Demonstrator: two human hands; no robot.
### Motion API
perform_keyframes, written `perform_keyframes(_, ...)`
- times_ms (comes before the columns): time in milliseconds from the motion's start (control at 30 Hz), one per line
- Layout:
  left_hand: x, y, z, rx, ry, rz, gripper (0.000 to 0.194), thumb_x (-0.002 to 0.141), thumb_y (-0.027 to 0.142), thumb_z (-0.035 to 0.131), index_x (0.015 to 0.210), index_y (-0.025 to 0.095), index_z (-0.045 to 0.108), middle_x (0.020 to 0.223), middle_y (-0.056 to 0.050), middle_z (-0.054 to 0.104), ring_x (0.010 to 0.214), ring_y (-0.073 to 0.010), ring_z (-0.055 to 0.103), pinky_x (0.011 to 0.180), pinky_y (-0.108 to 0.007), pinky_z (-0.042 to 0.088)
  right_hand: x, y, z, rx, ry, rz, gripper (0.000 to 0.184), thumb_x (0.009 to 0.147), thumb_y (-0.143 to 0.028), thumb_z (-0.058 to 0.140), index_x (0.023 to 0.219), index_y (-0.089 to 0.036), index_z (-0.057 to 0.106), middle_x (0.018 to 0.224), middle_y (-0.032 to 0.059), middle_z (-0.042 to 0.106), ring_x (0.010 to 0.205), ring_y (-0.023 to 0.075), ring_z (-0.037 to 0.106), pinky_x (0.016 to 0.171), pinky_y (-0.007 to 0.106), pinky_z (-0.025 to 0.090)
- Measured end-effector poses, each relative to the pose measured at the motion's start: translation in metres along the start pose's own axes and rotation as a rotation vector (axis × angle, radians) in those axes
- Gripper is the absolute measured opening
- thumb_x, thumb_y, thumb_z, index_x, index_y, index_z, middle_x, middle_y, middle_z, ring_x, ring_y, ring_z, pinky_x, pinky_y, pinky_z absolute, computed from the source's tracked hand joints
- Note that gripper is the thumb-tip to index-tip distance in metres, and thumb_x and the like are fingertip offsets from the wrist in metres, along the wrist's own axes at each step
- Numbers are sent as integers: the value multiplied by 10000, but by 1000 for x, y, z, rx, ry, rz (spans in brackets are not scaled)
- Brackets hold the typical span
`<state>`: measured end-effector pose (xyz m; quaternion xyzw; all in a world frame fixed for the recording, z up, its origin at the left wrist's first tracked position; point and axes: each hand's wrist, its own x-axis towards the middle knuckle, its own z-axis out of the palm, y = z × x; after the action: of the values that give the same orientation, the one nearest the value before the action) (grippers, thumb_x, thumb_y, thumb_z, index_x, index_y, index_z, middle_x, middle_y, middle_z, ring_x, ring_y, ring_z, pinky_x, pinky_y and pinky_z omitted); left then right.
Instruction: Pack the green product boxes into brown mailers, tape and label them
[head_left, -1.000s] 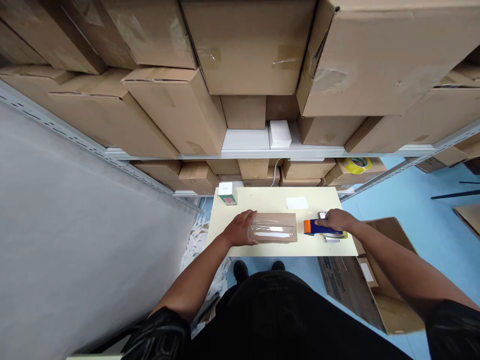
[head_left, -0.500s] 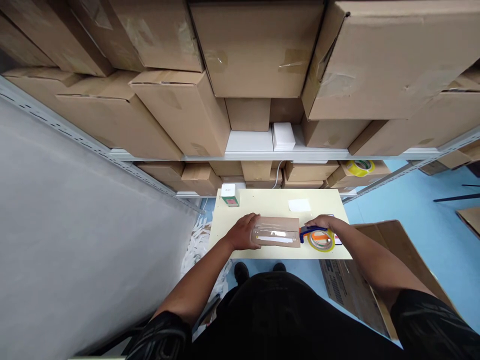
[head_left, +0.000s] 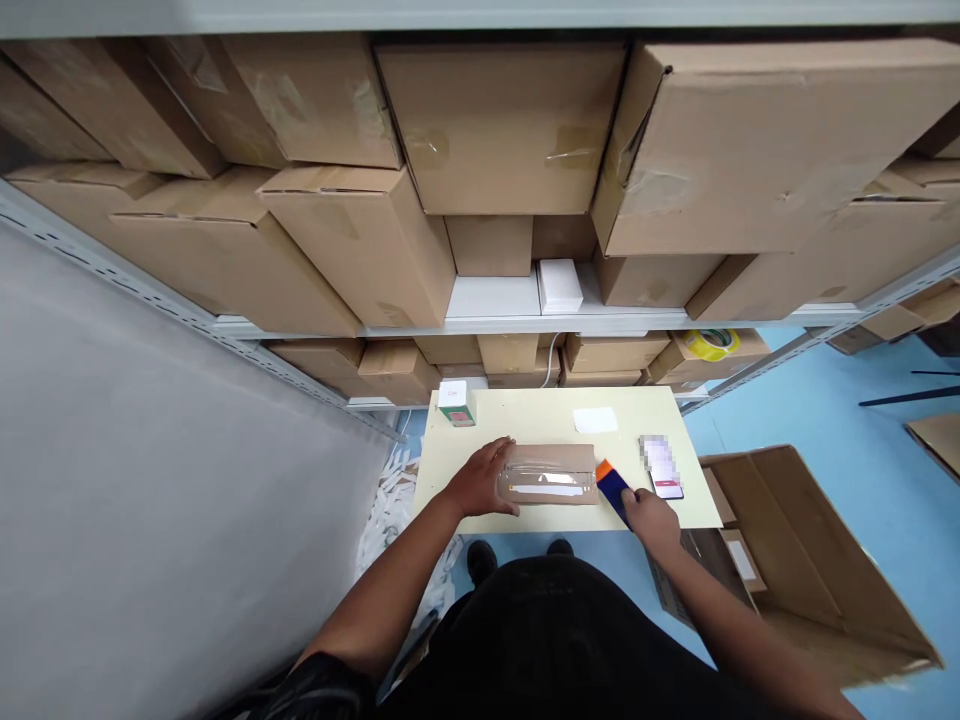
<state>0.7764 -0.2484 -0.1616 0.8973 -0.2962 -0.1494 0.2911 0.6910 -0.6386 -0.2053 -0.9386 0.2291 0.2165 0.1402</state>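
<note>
A small brown cardboard box point(head_left: 551, 456) with shiny clear tape along its top lies on the pale table point(head_left: 517, 412). My left hand point(head_left: 480, 484) grips its left end, thumb at the near side and fingers at the far side. Just off the box's right end, my right hand point(head_left: 651, 518) is closed around a blue and orange tape dispenser point(head_left: 613, 490). The dispenser is tilted, its orange end towards the box, and its tape roll is hidden from view. A phone point(head_left: 661, 468) lies right of the dispenser.
At the table's back left stands a white and green carton point(head_left: 456, 402); a white paper slip point(head_left: 595, 420) lies near the back edge. Shelves point(head_left: 420, 326) of cardboard boxes rise behind. A large open carton point(head_left: 810, 560) sits on the floor at right.
My right hand has drawn nearer to me and turned the dispenser, so its roll no longer shows. The phone has come into fuller view. My left hand stays on the box.
</note>
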Motion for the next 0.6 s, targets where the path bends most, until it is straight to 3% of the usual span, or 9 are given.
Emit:
perform_keyframes(100,-2,0,1,-21,3,9,1167,747,698,781,1653,202,238,1700,-181,244,1552,-382,278,1266,-534,288,4,-14,14,-154,177,-98,520,1049,-453,334,1088,-98,713,1051,221,736,998,337,691,849,434,456)
perform_keyframes(200,-6,3,9,-68,64,30,816,981,564,553,1654,224,242,1723,-139,204,1578,-311,249,1279,-492,279,19,-26,23,-233,177,-129,484,1055,-409,347,1123,-88,703,1130,230,716,1093,343,647,897,449,439)
perform_keyframes(267,-9,5,17,-107,138,-6,799,998,521,530,1662,218,206,1735,-132,162,1594,-303,203,1287,-491,259,27,-29,24,-236,131,-138,435,1040,-416,396,1132,-122,704,1184,211,707,1153,343,612,928,453,432)
perform_keyframes(333,-11,5,27,-162,250,-112,920,942,546,613,1668,200,165,1737,-148,140,1596,-330,182,1284,-516,251,28,-28,22,-183,142,-138,402,1014,-434,448,1160,-153,696,1264,201,678,1215,352,570,964,469,425)
perform_keyframes(400,-13,6,35,-266,356,-267,971,899,583,651,1658,185,196,1714,-179,205,1556,-353,285,1246,-537,312,23,-27,17,-25,196,-165,436,1010,-470,429,1190,-171,689,1318,200,647,1260,355,540,995,476,423)
perform_keyframes(467,-13,8,41,-430,400,-433,847,921,633,580,1599,174,362,1630,-199,385,1426,-351,486,1151,-531,427,16,-29,13,263,170,-211,545,1025,-553,331,1199,-185,694,1294,184,660,1236,337,563,983,450,452)
perform_keyframes(533,-12,12,43,-634,372,-592,739,966,691,419,1455,157,563,1461,-203,584,1226,-339,639,1016,-516,518,10,-35,9,593,-3,-193,693,1006,-674,240,1205,-195,700,1188,156,708,1108,317,634,899,422,508)
perform_keyframes(600,-11,20,42,-801,327,-700,780,974,735,292,1307,143,676,1280,-194,703,1075,-337,696,909,-501,551,6,-46,6,815,-181,-116,803,958,-776,218,1212,-189,703,1084,134,736,978,308,673,819,415,537)
